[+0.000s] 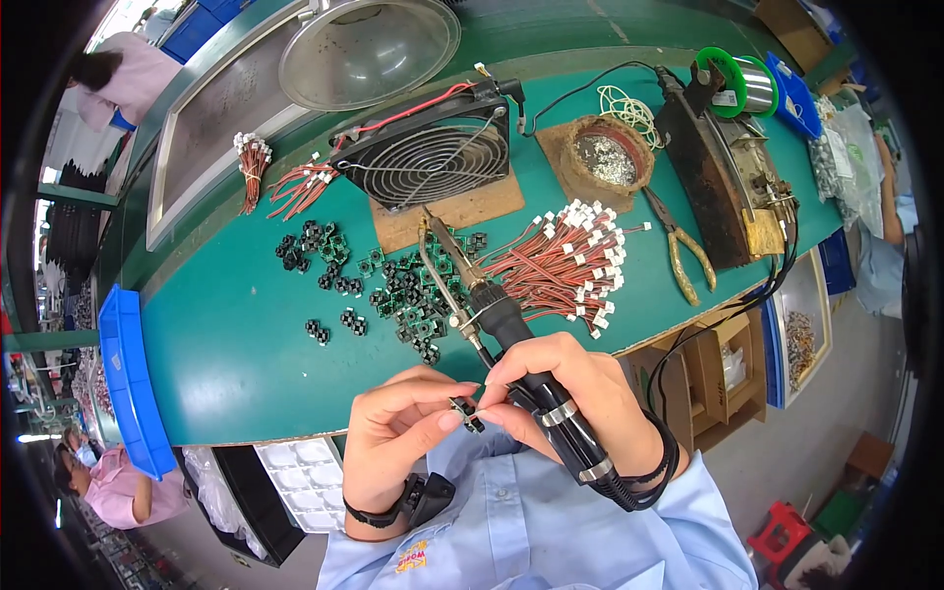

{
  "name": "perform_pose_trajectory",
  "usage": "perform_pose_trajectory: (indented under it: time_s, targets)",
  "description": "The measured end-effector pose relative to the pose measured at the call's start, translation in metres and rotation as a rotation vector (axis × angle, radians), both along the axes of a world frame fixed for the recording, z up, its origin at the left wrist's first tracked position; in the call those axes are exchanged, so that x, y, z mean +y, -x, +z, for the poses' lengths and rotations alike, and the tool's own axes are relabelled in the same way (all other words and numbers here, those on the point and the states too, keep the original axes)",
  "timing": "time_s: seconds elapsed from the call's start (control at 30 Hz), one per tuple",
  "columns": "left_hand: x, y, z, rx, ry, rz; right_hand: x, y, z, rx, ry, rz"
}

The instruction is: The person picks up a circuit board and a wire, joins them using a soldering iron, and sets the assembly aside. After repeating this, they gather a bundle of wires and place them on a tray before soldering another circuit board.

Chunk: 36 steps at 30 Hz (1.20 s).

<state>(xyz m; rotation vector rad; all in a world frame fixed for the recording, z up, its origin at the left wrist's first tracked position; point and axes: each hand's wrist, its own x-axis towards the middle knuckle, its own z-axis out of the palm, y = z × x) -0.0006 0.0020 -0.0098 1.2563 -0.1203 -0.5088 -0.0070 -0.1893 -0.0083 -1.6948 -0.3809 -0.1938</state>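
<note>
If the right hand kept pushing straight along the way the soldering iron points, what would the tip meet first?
Likely the scattered small black components on the green table, with the fan beyond. The right hand holds the soldering iron above them, so depth is uncertain.

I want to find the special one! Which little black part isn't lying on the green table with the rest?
The little black part pinched between the fingers of the left hand and right hand, close to the body. All the others lie scattered on the green table.

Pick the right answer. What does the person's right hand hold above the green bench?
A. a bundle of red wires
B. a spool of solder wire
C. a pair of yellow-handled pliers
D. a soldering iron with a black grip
D: the right hand grips the black-handled soldering iron, while the pliers lie apart on the bench.
</note>
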Motion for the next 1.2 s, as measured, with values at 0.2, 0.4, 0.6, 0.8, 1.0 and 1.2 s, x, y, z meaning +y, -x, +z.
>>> perform_pose_trajectory:
  time_s: [0.2, 0.4, 0.6, 0.8, 1.0, 1.2]
  targets:
    - [-0.002, 0.002, -0.006, -0.061, -0.011, 0.034, 0.002, 0.001, -0.001, 0.039, -0.04, -0.056]
    - [-0.018, 0.005, -0.004, -0.03, 0.056, 0.157, 0.004, 0.002, -0.007, -0.023, 0.031, -0.158]
    - [-0.013, -0.002, -0.008, 0.027, 0.102, 0.249, -0.008, 0.001, -0.008, -0.142, 0.21, -0.245]
    - [-0.002, -0.01, -0.019, -0.011, 0.104, 0.359, -0.021, 0.025, -0.013, -0.247, 0.095, -0.359]
    - [-0.004, -0.016, -0.022, -0.033, 0.117, 0.419, -0.024, 0.032, -0.014, -0.304, 0.41, -0.049]
    - [-0.007, -0.015, -0.023, -0.102, 0.022, 0.478, -0.017, 0.031, -0.011, -0.264, 0.421, -0.043]
